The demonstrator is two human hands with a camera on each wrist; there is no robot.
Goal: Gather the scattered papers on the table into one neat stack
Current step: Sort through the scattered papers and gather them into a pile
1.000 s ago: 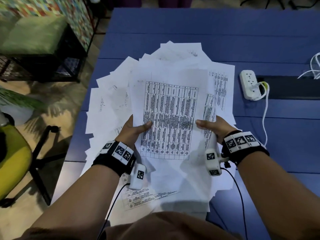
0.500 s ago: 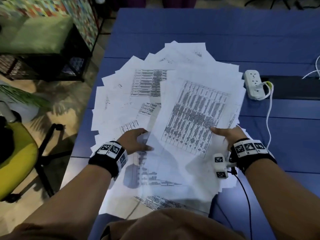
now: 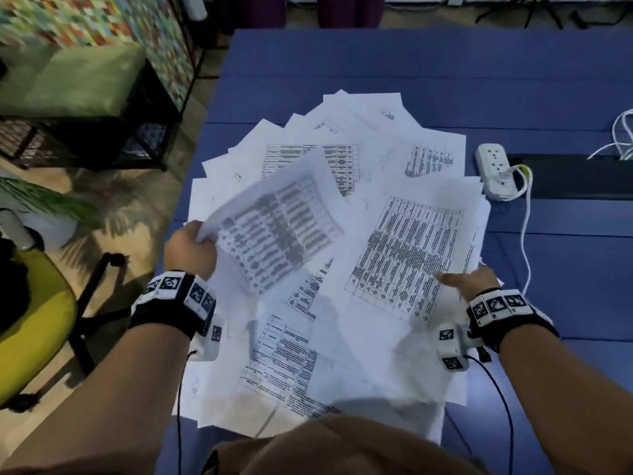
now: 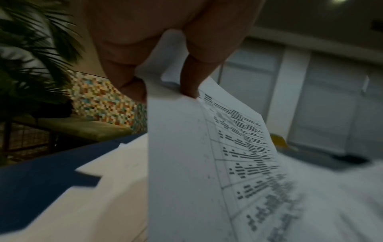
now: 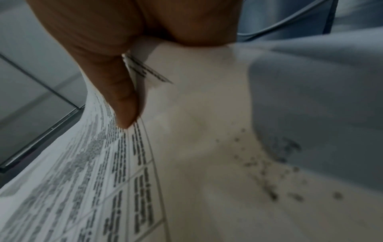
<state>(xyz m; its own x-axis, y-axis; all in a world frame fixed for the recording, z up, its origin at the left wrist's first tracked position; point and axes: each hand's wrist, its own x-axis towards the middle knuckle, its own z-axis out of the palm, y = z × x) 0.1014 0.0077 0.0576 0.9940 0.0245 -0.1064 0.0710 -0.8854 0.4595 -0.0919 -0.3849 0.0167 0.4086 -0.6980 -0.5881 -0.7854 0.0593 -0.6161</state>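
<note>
Two hands gripping | left hand (image 3: 190,249) pinching a lifted white printed table sheet (image 3: 274,228) | right hand (image 3: 471,284) pinching another white printed sheet (image 3: 404,255) at right over blue surface (image 3: 376,63)

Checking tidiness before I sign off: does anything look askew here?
Yes. The white printed papers lie fanned at clashing angles across the blue table, and the left hand pinches one curling sheet lifted above them.

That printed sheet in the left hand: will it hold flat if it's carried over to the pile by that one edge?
Probably not. The sheet, pinched at one edge by the left hand, already curves and droops in the left wrist view, so it looks floppy. It seems very light, likely to flutter. Laid on the loose papers, it may slide.
</note>
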